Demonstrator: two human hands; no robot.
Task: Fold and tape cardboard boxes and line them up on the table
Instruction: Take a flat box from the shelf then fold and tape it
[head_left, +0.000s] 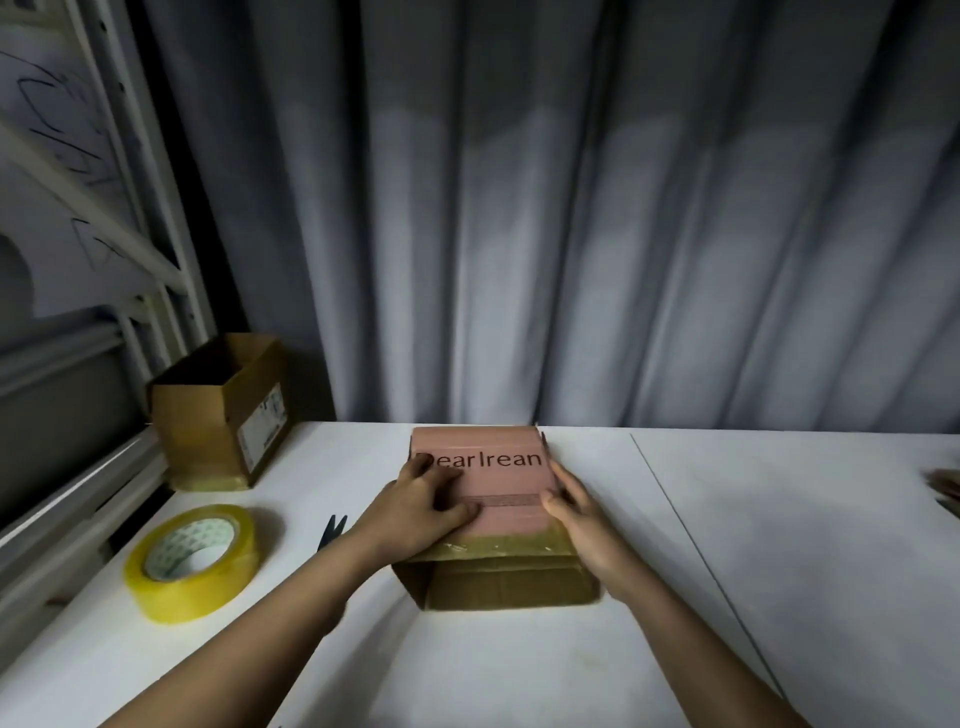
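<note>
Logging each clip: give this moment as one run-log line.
left hand: presses pink printed cardboard box | right hand: holds box side | yellow tape roll: idle left

Packing or stockroom corner, not a home. Evidence: white worktable (727, 545); grey curtain (571, 208) closing off the back at 12 o'clock; white metal racking (119, 218) at 10 o'clock; open carton (223, 410) and tape roll (192, 561) at 9 o'clock; scissors (332, 530) alongside.

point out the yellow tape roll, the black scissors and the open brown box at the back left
yellow tape roll (195, 564), head view, on its outer band
black scissors (332, 530), head view, on the blades
open brown cardboard box (205, 436), head view, on its front wall
</note>
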